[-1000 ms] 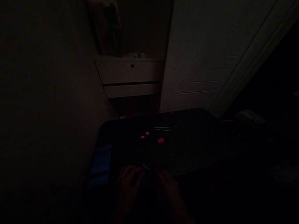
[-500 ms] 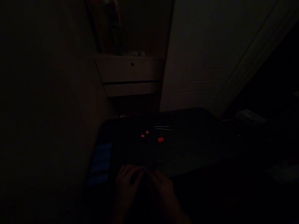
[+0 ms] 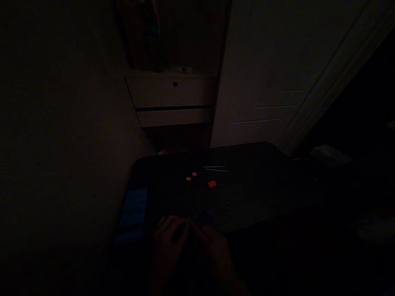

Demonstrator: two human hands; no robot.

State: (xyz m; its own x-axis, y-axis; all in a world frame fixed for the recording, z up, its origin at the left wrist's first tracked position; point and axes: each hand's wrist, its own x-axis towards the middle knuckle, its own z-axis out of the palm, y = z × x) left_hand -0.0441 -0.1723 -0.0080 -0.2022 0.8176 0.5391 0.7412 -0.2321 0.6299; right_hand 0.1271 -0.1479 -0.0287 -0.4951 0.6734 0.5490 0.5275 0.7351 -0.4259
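The view is very dark. My left hand (image 3: 169, 235) is closed at the near edge of the dark table (image 3: 256, 184), thumb and forefinger pinched toward my other hand. Close against it, my right hand (image 3: 210, 241) is also closed, its fingertips meeting the left ones. Between the fingertips shows a small, thin, pale piece (image 3: 189, 219); its kind cannot be made out. Beyond the hands lie a red block (image 3: 212, 184) and two small orange-red pieces (image 3: 188, 179). Two thin, light sticks (image 3: 215, 168) rest behind the red block.
A blue, flat, rectangular thing (image 3: 134, 213) lies at the table's left side. A tiny orange speck (image 3: 227, 203) is right of the hands. Behind the table stands a drawer unit (image 3: 172, 92) with a round lock, and a pale panel (image 3: 263, 68) rises at the right.
My right hand has shifted very slightly, its fingertips still at the left ones. The pieces on the table have stayed in place.
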